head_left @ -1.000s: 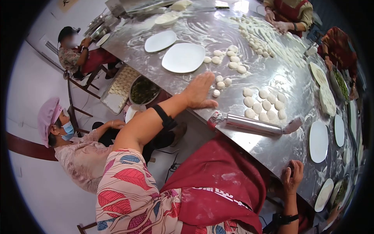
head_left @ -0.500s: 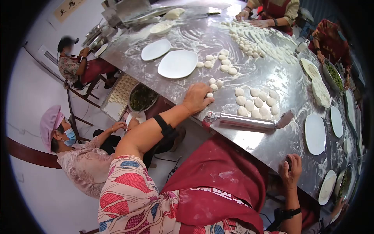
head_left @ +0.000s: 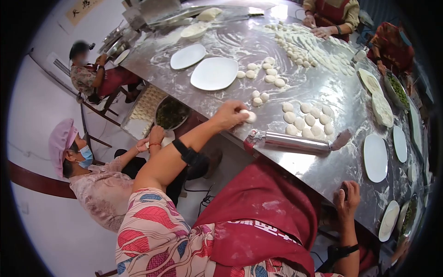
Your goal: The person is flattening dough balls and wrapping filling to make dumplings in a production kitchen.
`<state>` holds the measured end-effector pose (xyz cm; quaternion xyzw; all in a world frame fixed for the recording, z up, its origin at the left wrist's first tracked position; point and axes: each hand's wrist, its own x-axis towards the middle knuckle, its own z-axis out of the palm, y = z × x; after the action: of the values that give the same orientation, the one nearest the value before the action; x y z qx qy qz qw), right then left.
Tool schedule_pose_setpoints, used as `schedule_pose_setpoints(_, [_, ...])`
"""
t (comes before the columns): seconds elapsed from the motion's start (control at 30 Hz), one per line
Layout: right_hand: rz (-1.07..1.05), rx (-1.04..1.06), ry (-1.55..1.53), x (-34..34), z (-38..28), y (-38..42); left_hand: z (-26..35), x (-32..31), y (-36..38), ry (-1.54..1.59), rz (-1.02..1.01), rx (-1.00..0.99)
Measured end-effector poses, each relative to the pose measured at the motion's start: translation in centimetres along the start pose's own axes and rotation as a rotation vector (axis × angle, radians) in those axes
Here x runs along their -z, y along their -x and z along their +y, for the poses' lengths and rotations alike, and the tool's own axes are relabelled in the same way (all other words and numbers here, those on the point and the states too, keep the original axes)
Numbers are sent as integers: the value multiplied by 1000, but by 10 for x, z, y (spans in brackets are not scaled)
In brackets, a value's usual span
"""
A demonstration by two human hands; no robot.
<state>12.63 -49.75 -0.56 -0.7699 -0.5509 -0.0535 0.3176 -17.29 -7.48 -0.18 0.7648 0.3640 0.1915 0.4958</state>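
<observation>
My left hand (head_left: 230, 115) is lifted just off the floured steel table (head_left: 295, 87), its fingers closed on a small round dough piece (head_left: 249, 115). Just right of it lies a metal rolling pin with a red end (head_left: 290, 142). Beyond the pin sits a cluster of several flattened dough pieces (head_left: 308, 119), and two or three more dough pieces (head_left: 258, 98) lie just past my left hand. My right hand (head_left: 347, 201) curls over the table's near edge, gripping the rim. I wear a red apron and a patterned sleeve.
White plates (head_left: 214, 73) (head_left: 375, 157) stand on the table, with more rows of dough (head_left: 304, 46) at the far side. People sit around: one in a pink cap (head_left: 62, 138) at the left beside a bowl of green filling (head_left: 170, 113), another person's hands (head_left: 323, 30) opposite.
My left hand was flat on the table pressing dough, then curled and lifted with one piece in its fingers. My right hand stayed on the table edge.
</observation>
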Motion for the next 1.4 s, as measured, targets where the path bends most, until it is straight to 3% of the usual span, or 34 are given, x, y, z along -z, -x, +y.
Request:
schedule_pose_setpoints(0.07, [-7,6,-3,3,-3,-2,3,-16,-12,102,-90,-105])
schedule_pose_setpoints(0.2, [4,-11,-11,2,1,0,13,-1,-7,-450,83,-318])
schedule_pose_setpoints(0.23, [14,-5,-13,0,2,0,18,3,-2,-489,66,-241])
schedule_pose_setpoints(0.33, [9,-4,-15,-1,1,-1,6,11,-1,-587,17,-327])
schedule_pose_setpoints(0.53, [-14,2,4,-1,3,-2,17,-9,-21,-788,271,-539])
schedule_pose_setpoints(0.63, [-22,4,10,1,0,-4,14,-30,-35,-966,315,-471])
schedule_pose_setpoints(0.73, [-18,-18,1,0,-1,-6,6,-41,-37,-1022,135,-214])
schedule_pose_setpoints(0.83, [-12,-7,-2,-1,5,-1,2,-42,-38,-998,202,-285])
schedule_pose_setpoints(0.93, [7,39,34,-2,10,-1,14,-31,-34,-753,156,-323])
schedule_pose_setpoints(0.97, [9,50,48,-1,11,0,7,-37,-33,-651,399,-409])
schedule_pose_setpoints(1.07, [19,-10,-8,0,4,0,29,-37,-24,-749,357,-185])
schedule_pose_setpoints(1.17, [0,-42,-44,3,1,0,33,-43,-37,-719,345,-117])
schedule_pose_setpoints(1.4, [17,4,-20,-1,5,2,16,-17,-35,-598,331,-148])
